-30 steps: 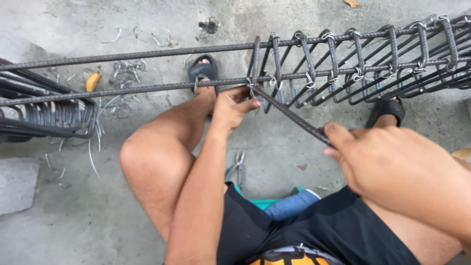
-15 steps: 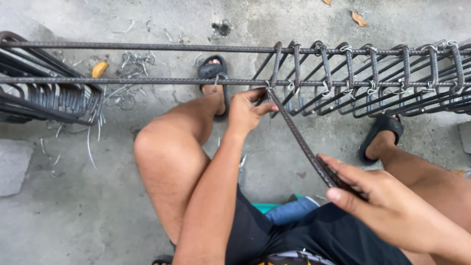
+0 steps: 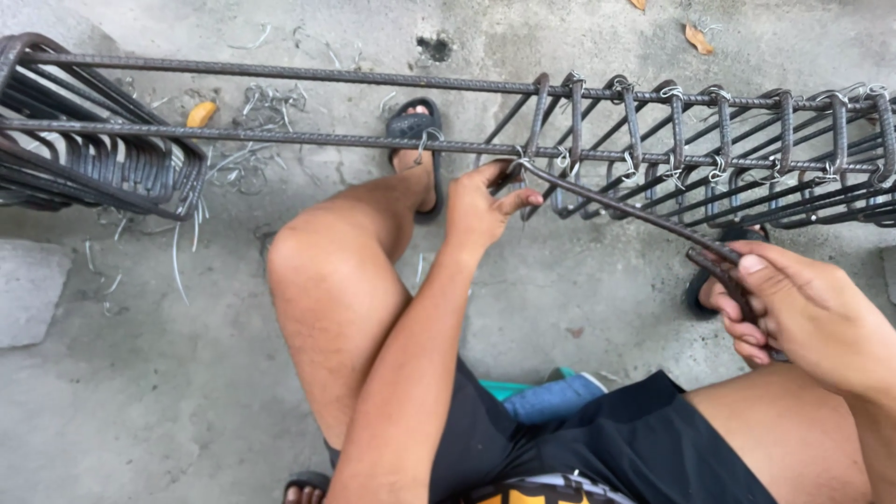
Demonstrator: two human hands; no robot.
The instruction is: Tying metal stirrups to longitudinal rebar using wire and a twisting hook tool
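Observation:
A rebar cage (image 3: 392,142) of long ribbed bars runs across in front of me, with several stirrups (image 3: 709,140) tied on at the right by wire loops. My left hand (image 3: 481,210) pinches a tie wire (image 3: 516,164) at the leftmost tied stirrup on the near bar. My right hand (image 3: 807,313) grips the bent handle of a long steel hook tool (image 3: 616,207), whose tip reaches up to that same wire joint. The tool slants from lower right to upper left.
A bundle of loose stirrups (image 3: 103,173) hangs on the bars at the left. Wire offcuts (image 3: 247,117) litter the concrete floor. A grey block (image 3: 28,289) lies at left. My knees and black sandals (image 3: 415,126) sit under the cage, over a teal stool (image 3: 509,387).
My right hand has swung the hook tool's handle from near my lap out to the right and upward, turning it about the joint. My left hand stays at the wire.

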